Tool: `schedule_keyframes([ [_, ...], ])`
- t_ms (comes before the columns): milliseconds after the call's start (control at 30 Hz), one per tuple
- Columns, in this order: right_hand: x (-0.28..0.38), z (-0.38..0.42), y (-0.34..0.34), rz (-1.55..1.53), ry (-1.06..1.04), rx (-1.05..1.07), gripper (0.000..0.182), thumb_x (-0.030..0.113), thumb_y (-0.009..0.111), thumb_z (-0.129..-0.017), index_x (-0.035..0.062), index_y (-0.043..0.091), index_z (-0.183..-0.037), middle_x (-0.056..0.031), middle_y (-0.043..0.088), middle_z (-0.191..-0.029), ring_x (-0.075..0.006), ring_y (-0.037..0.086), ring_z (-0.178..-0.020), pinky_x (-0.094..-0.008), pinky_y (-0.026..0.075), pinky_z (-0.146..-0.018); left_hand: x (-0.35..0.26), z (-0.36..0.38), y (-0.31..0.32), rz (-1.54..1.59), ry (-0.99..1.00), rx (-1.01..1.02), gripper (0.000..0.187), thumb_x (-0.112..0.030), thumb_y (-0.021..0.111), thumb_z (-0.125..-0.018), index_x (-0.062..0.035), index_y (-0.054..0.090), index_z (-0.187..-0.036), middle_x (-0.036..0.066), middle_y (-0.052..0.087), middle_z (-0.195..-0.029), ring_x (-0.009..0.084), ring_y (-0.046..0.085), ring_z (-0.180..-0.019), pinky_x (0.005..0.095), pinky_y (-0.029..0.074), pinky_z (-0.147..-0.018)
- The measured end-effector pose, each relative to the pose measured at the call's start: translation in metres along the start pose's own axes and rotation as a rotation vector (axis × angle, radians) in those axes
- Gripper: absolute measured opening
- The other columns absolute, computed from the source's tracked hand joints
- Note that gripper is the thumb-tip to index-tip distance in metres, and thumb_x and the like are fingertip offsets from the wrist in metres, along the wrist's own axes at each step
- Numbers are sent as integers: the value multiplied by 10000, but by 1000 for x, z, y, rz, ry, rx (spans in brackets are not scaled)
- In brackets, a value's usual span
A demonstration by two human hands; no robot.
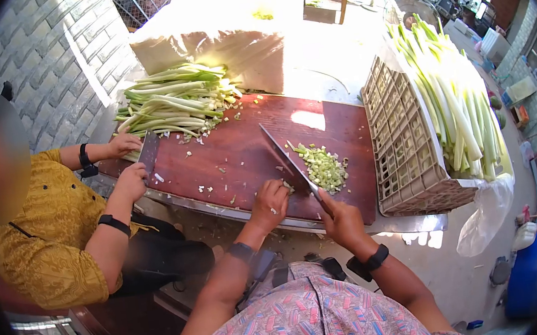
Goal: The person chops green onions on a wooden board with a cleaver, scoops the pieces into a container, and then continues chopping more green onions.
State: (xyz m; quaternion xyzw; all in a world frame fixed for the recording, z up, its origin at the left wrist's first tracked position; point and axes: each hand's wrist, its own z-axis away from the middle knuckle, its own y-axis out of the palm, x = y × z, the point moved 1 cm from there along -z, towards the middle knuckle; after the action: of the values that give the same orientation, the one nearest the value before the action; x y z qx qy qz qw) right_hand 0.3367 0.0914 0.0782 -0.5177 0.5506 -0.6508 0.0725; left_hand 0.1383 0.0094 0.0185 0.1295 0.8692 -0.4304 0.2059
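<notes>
My right hand (pixel 343 220) is wrapped round the handle of a large knife (pixel 290 162), its blade slanting up and left over the red-brown board (pixel 240 151). Just left of the blade, my left hand (pixel 272 201) rests at the board's near edge with its fingers curled together; a small bit of green stalk shows by the fingertips, but what they hold is mostly hidden. Right of the blade lies a heap of chopped green onion (pixel 323 166). Small scraps are scattered over the board's middle.
At the left, a co-worker in a yellow shirt (pixel 56 225) holds a cleaver (pixel 149 153) beside a pile of long green onions (pixel 175 102). A plastic crate (pixel 405 145) full of long green onions (pixel 445 94) stands right of the board. A covered block (pixel 215 48) stands behind.
</notes>
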Motion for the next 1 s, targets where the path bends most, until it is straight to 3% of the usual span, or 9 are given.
schedule_keyframes([
  [267,8,30,-36,-32,-22,-12,586,77,677,-778,154,532,-1340,-189,612,-747,-382,611,-675,-443,484,-607,-1,-4,12,-23,-70,56,122,-20,617,-772,-29,605,-893,138,582,-970,340,566,-912,430,478,-779],
  [400,15,34,-42,58,-39,72,573,84,675,-780,163,543,-1331,-165,589,-712,-362,600,-647,-445,475,-583,-2,-12,16,-13,-45,-52,85,-45,599,-791,-27,604,-874,132,582,-938,342,567,-889,433,489,-742],
  [733,1,-9,3,66,-78,39,606,98,653,-788,193,503,-1367,-186,583,-691,-396,592,-622,-491,467,-572,1,-10,16,-32,-53,-18,75,-33,649,-770,-61,630,-837,102,565,-836,321,554,-837,437,472,-709],
  [833,-2,-14,5,70,-28,33,589,83,649,-788,184,518,-1353,-204,598,-723,-405,600,-650,-485,476,-593,-5,-14,8,-124,34,-42,75,-33,657,-755,-69,631,-816,80,577,-844,310,558,-849,429,468,-726],
  [1000,-10,6,-21,-62,16,-32,552,54,649,-790,156,547,-1322,-221,627,-811,-401,622,-715,-452,493,-632,-5,-9,4,-45,8,-67,127,-40,674,-718,-71,639,-836,68,615,-925,280,575,-926,413,470,-780],
])
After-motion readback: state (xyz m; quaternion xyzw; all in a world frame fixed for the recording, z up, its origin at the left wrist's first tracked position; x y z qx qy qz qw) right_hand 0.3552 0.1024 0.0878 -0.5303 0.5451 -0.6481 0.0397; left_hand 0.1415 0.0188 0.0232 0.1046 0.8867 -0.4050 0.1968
